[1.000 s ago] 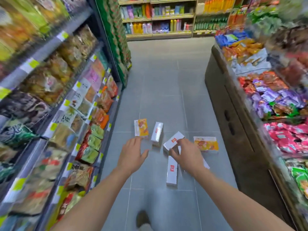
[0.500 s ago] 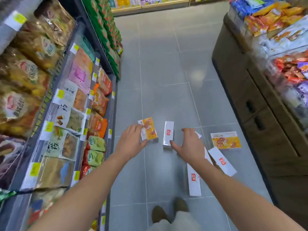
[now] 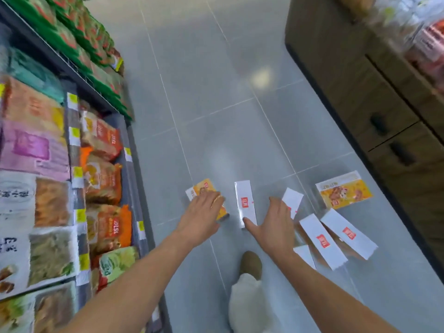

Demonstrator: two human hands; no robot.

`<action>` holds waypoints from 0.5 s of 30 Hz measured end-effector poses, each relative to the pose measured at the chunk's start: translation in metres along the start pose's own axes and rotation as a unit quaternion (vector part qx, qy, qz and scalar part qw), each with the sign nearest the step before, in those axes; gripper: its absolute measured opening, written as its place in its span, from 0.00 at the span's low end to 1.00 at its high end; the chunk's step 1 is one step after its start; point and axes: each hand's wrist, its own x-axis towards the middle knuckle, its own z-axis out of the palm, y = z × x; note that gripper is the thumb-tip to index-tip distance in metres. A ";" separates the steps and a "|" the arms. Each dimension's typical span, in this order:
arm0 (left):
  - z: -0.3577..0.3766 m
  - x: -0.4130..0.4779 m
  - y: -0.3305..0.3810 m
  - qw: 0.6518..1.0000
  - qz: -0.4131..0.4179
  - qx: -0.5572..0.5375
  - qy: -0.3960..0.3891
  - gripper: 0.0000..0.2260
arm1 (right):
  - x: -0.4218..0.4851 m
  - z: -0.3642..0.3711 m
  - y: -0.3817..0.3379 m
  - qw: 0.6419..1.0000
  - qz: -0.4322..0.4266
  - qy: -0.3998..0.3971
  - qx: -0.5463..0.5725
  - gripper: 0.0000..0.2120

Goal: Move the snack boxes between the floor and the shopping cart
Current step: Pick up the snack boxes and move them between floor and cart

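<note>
Our left hand (image 3: pixel 203 213) lies over the orange box (image 3: pixel 208 197), fingers together, not yet gripping; our right hand (image 3: pixel 276 224) spreads beside the white box (image 3: pixel 245 203) — thumb at its near end. The boxes lie scattered on the floor (image 3: pixel 216 92) — no cart in view.
</note>
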 end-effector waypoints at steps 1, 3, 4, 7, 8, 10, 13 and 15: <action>0.007 0.015 -0.008 1.000 0.004 0.006 -0.012 0.29 | 0.010 0.010 0.002 1.000 0.012 0.003 0.000 0.39; 0.030 0.045 -0.026 0.999 0.014 0.005 -0.037 0.30 | 0.028 0.033 0.008 0.999 0.037 0.002 0.007 0.40; 0.039 0.059 -0.033 0.999 0.023 0.006 -0.038 0.30 | 0.036 0.043 0.011 0.999 0.047 -0.004 0.012 0.41; 0.078 0.109 -0.049 0.997 0.063 0.027 -0.044 0.30 | 0.065 0.085 0.028 0.997 0.077 -0.003 0.016 0.43; 0.091 0.123 -0.053 0.995 0.073 0.040 -0.050 0.31 | 0.073 0.100 0.034 0.996 0.086 0.000 0.013 0.43; 0.121 0.148 -0.061 0.992 0.090 0.066 -0.063 0.32 | 0.088 0.131 0.046 0.995 0.104 0.006 0.007 0.44; 0.172 0.177 -0.070 0.984 0.135 0.082 -0.086 0.33 | 0.106 0.184 0.067 0.992 0.126 0.013 -0.008 0.46; 0.203 0.191 -0.076 0.975 0.168 0.100 -0.102 0.34 | 0.113 0.216 0.080 0.989 0.143 0.000 -0.023 0.47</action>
